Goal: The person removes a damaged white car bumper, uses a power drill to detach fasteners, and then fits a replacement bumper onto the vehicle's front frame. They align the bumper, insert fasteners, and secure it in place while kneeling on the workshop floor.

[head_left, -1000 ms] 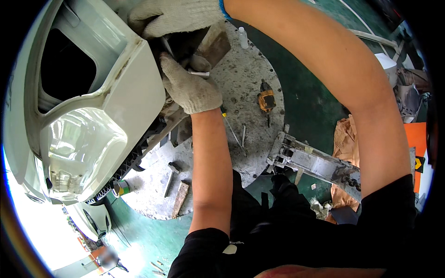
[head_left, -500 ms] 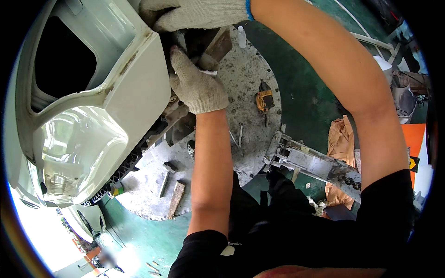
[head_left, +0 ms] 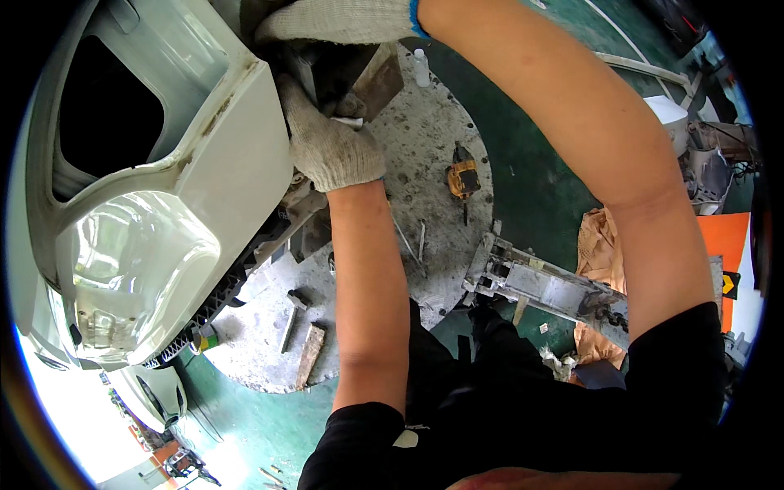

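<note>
A glossy white car body section (head_left: 233,147), with a dark window-like opening, fills the left side. At its right edge is my left hand (head_left: 335,151), in a knitted work glove. Its thumb points up along the edge, and its fingers curl round something among dark metal parts. A pale strip (head_left: 349,122) shows beside the fingers; what they grip is mostly hidden. My right hand (head_left: 339,20), gloved too with a blue cuff, reaches across the top to the same edge. Its fingertips are hidden. A bent metal plate (head_left: 378,82) stands right of the hands.
Below is a round, stained metal table (head_left: 433,122). On it lie a yellow-black tool (head_left: 463,179), a hammer (head_left: 291,318), a rusty flat piece (head_left: 310,355) and thin rods (head_left: 408,241). A white bottle (head_left: 420,68) stands near the rim. A metal beam (head_left: 547,286) juts from the right.
Both gloved hands have shifted slightly left, and the left hand is a little higher. The right forearm has moved left with its hand. The car body section appears slightly shifted left in view.
</note>
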The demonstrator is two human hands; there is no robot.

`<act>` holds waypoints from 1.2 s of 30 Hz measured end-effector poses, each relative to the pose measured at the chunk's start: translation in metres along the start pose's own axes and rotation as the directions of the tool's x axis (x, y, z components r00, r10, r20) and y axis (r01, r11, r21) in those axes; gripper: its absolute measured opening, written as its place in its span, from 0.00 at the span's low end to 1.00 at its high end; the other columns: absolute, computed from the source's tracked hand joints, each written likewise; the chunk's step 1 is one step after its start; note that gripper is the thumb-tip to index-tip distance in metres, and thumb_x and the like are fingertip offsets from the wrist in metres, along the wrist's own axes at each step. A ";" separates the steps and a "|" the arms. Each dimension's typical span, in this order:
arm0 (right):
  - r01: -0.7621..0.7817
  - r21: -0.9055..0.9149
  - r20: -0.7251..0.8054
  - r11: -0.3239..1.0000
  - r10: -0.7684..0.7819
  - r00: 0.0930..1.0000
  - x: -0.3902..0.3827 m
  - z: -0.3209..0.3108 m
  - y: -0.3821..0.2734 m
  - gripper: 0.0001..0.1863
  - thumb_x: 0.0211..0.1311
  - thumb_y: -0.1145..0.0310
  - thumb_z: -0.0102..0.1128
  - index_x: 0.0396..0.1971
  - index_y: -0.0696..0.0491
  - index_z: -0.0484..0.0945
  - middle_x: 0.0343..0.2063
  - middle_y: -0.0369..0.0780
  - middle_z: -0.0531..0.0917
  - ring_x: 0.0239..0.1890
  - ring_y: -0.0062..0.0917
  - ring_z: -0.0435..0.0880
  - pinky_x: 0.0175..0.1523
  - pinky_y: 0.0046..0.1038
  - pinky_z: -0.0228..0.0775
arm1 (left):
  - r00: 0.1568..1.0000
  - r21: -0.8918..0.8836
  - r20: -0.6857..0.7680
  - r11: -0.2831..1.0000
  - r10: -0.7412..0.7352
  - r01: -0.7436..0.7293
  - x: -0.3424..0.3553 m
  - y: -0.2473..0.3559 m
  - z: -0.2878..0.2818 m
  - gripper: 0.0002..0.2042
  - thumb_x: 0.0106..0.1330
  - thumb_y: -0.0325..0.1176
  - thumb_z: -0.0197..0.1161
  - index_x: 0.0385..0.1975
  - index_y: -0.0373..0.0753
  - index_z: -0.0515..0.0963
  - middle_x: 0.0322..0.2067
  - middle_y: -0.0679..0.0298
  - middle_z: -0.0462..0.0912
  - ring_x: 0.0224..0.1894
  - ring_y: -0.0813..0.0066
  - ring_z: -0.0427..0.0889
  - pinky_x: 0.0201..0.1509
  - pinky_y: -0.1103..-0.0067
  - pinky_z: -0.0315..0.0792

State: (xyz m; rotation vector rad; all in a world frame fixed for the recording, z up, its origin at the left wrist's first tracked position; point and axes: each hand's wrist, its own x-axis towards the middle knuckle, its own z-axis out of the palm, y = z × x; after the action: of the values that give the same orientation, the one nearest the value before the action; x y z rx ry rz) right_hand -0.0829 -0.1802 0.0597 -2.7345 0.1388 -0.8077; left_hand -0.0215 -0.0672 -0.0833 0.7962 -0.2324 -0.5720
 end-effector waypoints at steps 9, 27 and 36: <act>0.046 0.102 0.004 0.994 -0.047 0.999 -0.001 -0.007 0.004 0.18 0.62 0.61 0.57 0.43 0.57 0.85 0.41 0.54 0.87 0.49 0.48 0.85 0.58 0.42 0.75 | 0.967 0.199 0.165 0.954 0.194 -0.225 0.003 -0.007 -0.012 0.39 0.65 0.33 0.68 0.76 0.43 0.56 0.66 0.57 0.73 0.65 0.60 0.74 0.63 0.66 0.77; 0.064 0.200 0.050 0.978 -0.075 0.996 -0.003 -0.006 0.003 0.16 0.64 0.61 0.59 0.45 0.55 0.86 0.43 0.50 0.88 0.50 0.44 0.86 0.58 0.39 0.75 | 0.999 0.057 -0.019 0.998 -0.029 0.030 -0.007 0.004 0.004 0.26 0.74 0.52 0.53 0.68 0.48 0.68 0.64 0.61 0.72 0.62 0.57 0.71 0.59 0.34 0.69; 0.201 -0.036 0.078 0.979 -0.198 0.977 0.001 -0.005 0.001 0.17 0.63 0.61 0.58 0.41 0.57 0.84 0.39 0.54 0.86 0.46 0.50 0.84 0.55 0.46 0.74 | 0.985 0.199 0.056 0.966 0.160 -0.168 -0.007 -0.001 0.002 0.23 0.76 0.50 0.53 0.64 0.47 0.72 0.60 0.61 0.76 0.56 0.62 0.75 0.59 0.53 0.74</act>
State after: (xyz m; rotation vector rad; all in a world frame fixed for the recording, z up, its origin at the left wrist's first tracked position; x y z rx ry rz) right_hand -0.0844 -0.1827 0.0636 -2.8478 -0.1379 -0.7608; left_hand -0.0282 -0.0653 -0.0830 0.9536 -0.3944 -0.4114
